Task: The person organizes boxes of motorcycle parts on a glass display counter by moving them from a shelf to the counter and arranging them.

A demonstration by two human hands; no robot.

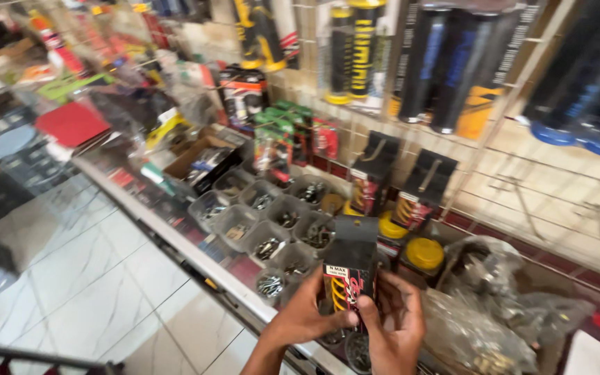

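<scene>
Both the left hand (pixel 305 314) and the right hand (pixel 396 325) pinch the lower edges of a black hang-card packet of yellow coil springs (pixel 350 267), holding it upright above the tabletop's clear plastic cups of small hardware (pixel 272 229), its face toward the camera.

both hands are bare: the left hand (pixel 307 312) and the right hand (pixel 394 326) carry no gloves, rings or bands that can be made out; the left forearm shows bare to the frame's lower edge, with no sleeve or watch in sight, and fingernails are short
</scene>
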